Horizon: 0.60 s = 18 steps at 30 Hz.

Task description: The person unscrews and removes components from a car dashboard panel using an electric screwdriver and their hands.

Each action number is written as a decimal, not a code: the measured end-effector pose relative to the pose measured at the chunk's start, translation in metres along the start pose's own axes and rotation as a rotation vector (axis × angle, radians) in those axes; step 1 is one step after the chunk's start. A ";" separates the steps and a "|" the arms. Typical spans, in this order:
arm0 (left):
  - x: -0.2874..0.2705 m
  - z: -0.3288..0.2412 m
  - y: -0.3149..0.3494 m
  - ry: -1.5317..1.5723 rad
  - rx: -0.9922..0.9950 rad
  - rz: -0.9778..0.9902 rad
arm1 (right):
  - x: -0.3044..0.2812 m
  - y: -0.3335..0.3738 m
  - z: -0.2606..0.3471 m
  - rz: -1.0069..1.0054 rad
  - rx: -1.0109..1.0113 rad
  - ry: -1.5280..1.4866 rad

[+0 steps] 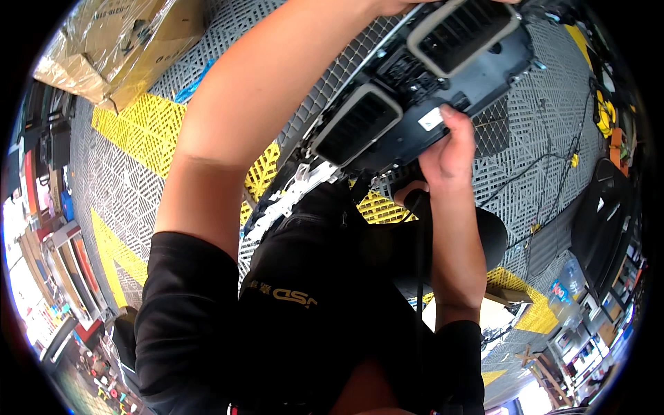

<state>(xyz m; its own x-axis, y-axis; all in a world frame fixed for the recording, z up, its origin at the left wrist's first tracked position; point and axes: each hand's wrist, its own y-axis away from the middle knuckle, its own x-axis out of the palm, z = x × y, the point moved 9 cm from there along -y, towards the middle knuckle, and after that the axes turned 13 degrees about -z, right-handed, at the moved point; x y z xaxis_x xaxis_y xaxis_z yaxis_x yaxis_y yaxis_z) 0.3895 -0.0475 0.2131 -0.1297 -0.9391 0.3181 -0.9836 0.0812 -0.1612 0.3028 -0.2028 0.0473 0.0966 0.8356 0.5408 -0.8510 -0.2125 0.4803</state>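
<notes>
A black plastic car air-vent panel (415, 131) is held up in front of me, tilted, with two grey-rimmed louvred vents and a small white label. My right hand (449, 149) grips its near right edge, thumb on the face beside the label, fingers hidden behind. At the top of the view, my left hand (395, 5) reaches the panel's far side; the picture's edge cuts most of it off, and its fingers cannot be made out. Below the panel's left end, white plastic pieces (304, 187) show next to my leg; whether they are joined to it I cannot tell.
A plastic-wrapped cardboard box (124, 52) stands at the far left on grey and yellow grid flooring (142, 131). Cables (532, 162) trail over the floor on the right. Beyond lie a black panel (603, 221) and a clear plastic bottle (568, 283). A black seat (492, 238) is beside my right forearm.
</notes>
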 end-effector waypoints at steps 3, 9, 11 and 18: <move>-0.005 -0.013 0.010 -0.088 0.060 -0.091 | 0.002 0.000 0.008 0.023 0.005 -0.003; -0.068 0.089 0.092 -0.201 -0.216 -0.228 | -0.048 -0.012 0.040 -0.044 0.029 -0.084; -0.072 0.120 0.166 -0.371 -0.235 -0.199 | -0.054 -0.006 0.047 0.010 0.056 -0.122; -0.015 0.140 0.238 -0.388 -0.355 0.010 | -0.111 0.020 0.073 0.026 -0.069 -0.077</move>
<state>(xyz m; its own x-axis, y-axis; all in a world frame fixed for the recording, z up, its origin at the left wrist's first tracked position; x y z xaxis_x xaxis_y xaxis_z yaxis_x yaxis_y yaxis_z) 0.1747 -0.0606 0.0395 -0.1497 -0.9868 -0.0622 -0.9732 0.1359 0.1855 0.3130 -0.3368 0.0467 0.1114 0.7883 0.6051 -0.8870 -0.1957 0.4183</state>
